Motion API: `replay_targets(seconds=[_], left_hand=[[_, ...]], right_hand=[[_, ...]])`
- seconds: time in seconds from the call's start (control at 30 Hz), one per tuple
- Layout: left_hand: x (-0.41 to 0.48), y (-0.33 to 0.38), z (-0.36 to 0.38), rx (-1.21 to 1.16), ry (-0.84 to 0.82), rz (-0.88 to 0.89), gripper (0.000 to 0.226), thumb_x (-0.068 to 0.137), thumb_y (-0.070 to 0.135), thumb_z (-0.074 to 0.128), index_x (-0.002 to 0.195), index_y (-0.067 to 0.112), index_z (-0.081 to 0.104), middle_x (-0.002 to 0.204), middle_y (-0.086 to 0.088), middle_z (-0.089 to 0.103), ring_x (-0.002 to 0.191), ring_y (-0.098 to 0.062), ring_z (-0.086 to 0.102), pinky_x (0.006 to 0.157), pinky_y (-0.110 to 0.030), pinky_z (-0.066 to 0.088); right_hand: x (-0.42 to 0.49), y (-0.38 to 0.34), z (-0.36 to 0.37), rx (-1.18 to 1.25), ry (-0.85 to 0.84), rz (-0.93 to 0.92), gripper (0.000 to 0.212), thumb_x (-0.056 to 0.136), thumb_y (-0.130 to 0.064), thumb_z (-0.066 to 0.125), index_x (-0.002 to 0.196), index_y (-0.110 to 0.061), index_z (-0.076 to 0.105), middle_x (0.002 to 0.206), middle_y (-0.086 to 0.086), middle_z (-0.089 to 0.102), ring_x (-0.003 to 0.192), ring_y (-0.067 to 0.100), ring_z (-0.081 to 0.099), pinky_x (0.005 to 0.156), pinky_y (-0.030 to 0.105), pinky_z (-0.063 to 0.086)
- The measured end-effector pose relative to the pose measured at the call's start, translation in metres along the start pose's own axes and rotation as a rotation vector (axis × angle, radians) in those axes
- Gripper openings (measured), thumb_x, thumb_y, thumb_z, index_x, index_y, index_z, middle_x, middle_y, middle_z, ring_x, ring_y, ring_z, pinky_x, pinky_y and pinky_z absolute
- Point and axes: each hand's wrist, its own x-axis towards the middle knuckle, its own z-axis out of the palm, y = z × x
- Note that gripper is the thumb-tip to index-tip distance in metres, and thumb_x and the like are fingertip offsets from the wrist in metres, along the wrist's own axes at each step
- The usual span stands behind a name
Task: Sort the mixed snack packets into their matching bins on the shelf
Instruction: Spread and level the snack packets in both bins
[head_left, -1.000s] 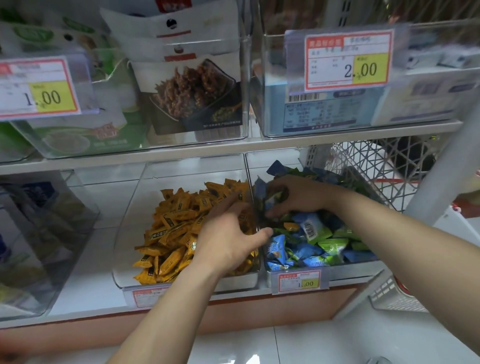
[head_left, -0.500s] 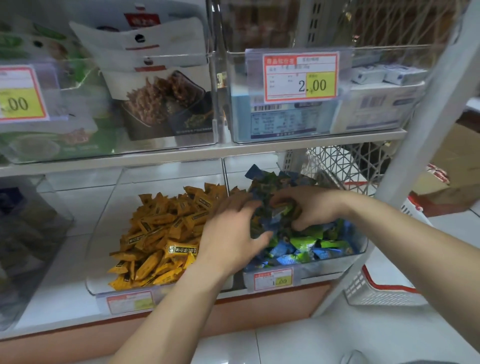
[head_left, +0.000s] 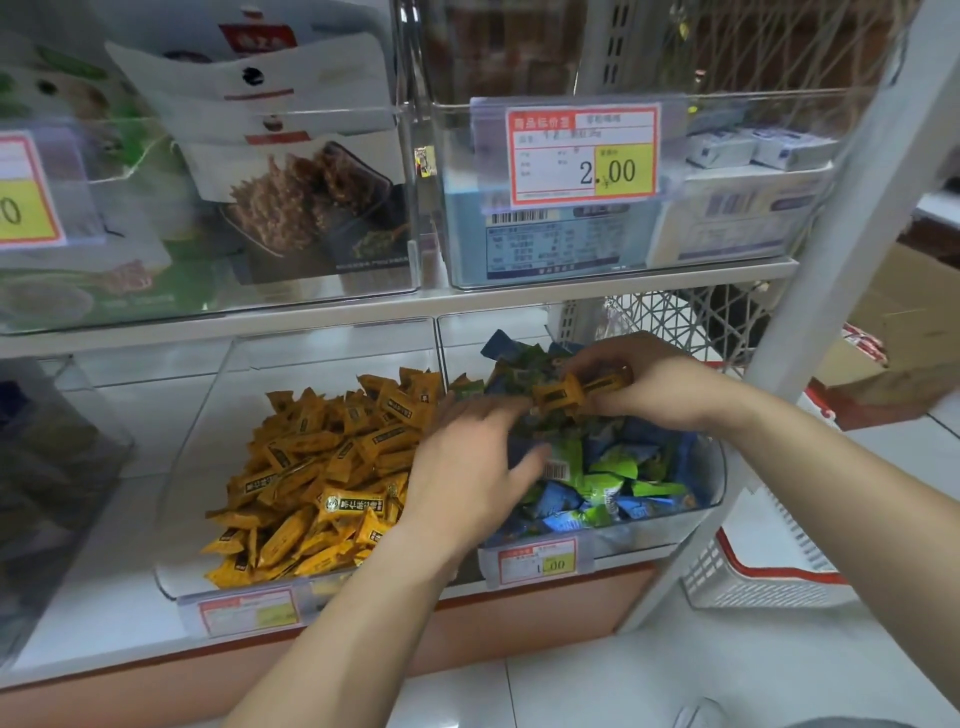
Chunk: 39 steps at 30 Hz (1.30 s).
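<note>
The right hand (head_left: 641, 387) is making a tight grip, pinching what look like two orange packets (head_left: 560, 397) just above the blue and green packets (head_left: 608, 467) in the right bin (head_left: 714, 467). The left hand (head_left: 467, 470) is keeping its grip open, fingers straight, touching the blue and green pile beside the wall between the two bins. The left bin (head_left: 197, 415) is holding the big orange pile (head_left: 322, 467), with open room behind it. Both bins are sitting side by side on the lower shelf (head_left: 93, 613).
</note>
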Motion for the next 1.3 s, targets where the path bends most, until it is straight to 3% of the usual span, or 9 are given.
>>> replay_targets(seconds=[0.13,0.27,0.4,0.47,0.8,0.97,1.07,1.17,1.3], left_hand=[[0.001,0.001,-0.012,-0.259,0.066,-0.011,0.075,0.087,0.064,0.055,0.151,0.039,0.024,0.138,0.005,0.055,0.121,-0.015,0.052,0.097,-0.032,0.049],[-0.001,-0.003,-0.017,-0.37,0.148,-0.01,0.055,0.094,0.048,0.06,0.144,0.03,0.048,0.116,0.01,0.065,0.107,-0.007,0.058,0.091,-0.022,0.046],[-0.004,-0.016,-0.029,-0.388,0.254,-0.058,0.03,0.093,0.039,0.066,0.119,0.024,0.069,0.097,0.014,0.067,0.093,-0.005,0.061,0.078,-0.005,0.04],[-0.006,-0.024,-0.035,-0.342,0.251,-0.046,0.029,0.093,0.039,0.065,0.116,0.022,0.07,0.102,0.008,0.071,0.095,-0.008,0.063,0.08,-0.013,0.045],[-0.011,-0.052,-0.047,-0.4,0.126,-0.11,0.038,0.085,0.042,0.072,0.122,0.035,0.064,0.104,0.023,0.068,0.099,0.007,0.061,0.079,-0.005,0.044],[-0.015,-0.088,-0.054,0.0,0.076,-0.266,0.05,0.089,0.051,0.064,0.135,0.034,0.053,0.121,0.002,0.068,0.107,-0.024,0.064,0.082,-0.031,0.051],[-0.016,-0.095,-0.054,0.144,0.04,-0.23,0.055,0.092,0.044,0.064,0.142,0.026,0.05,0.133,-0.005,0.062,0.119,-0.029,0.057,0.093,-0.034,0.047],[-0.016,-0.086,-0.052,0.134,0.053,-0.202,0.06,0.091,0.048,0.063,0.145,0.026,0.046,0.141,-0.005,0.055,0.128,-0.03,0.049,0.1,-0.038,0.044],[-0.018,-0.07,-0.044,0.005,-0.019,-0.157,0.051,0.09,0.056,0.058,0.137,0.038,0.05,0.115,0.004,0.067,0.103,-0.019,0.064,0.081,-0.03,0.052]], right_hand=[[-0.011,-0.025,0.015,0.35,-0.015,-0.071,0.03,0.08,0.002,0.077,0.106,-0.012,0.073,0.1,0.003,0.077,0.094,0.014,0.072,0.079,0.019,0.053],[-0.009,-0.047,0.04,0.648,-0.133,-0.003,0.028,0.09,0.011,0.058,0.112,-0.005,0.064,0.108,0.014,0.071,0.105,0.025,0.068,0.092,0.035,0.056],[-0.001,-0.064,0.054,0.901,-0.169,0.13,0.049,0.085,0.022,0.035,0.119,-0.004,0.059,0.104,0.017,0.067,0.095,0.023,0.067,0.077,0.029,0.059],[0.003,-0.068,0.058,0.893,-0.192,0.138,0.048,0.09,0.022,0.041,0.125,-0.007,0.055,0.105,0.013,0.069,0.097,0.023,0.068,0.08,0.028,0.059],[0.024,-0.08,0.068,0.732,-0.405,0.097,0.049,0.086,-0.017,0.071,0.132,-0.016,0.053,0.11,0.006,0.07,0.099,0.019,0.07,0.086,0.031,0.056],[0.04,-0.061,0.06,-0.093,-0.085,0.027,0.015,0.096,-0.038,0.063,0.094,-0.025,0.07,0.084,-0.01,0.072,0.075,0.005,0.067,0.067,0.018,0.051],[0.044,-0.035,0.068,-0.518,-0.236,0.068,0.023,0.098,-0.036,0.057,0.099,-0.019,0.073,0.097,-0.001,0.072,0.089,0.015,0.066,0.077,0.026,0.051],[0.044,-0.024,0.079,-0.621,-0.341,0.133,0.024,0.096,-0.034,0.061,0.104,-0.016,0.074,0.104,0.002,0.072,0.094,0.02,0.065,0.084,0.034,0.053],[0.051,-0.022,0.081,-0.593,-0.305,0.15,0.019,0.092,-0.027,0.066,0.095,-0.01,0.075,0.095,0.008,0.074,0.089,0.023,0.067,0.083,0.039,0.056]])
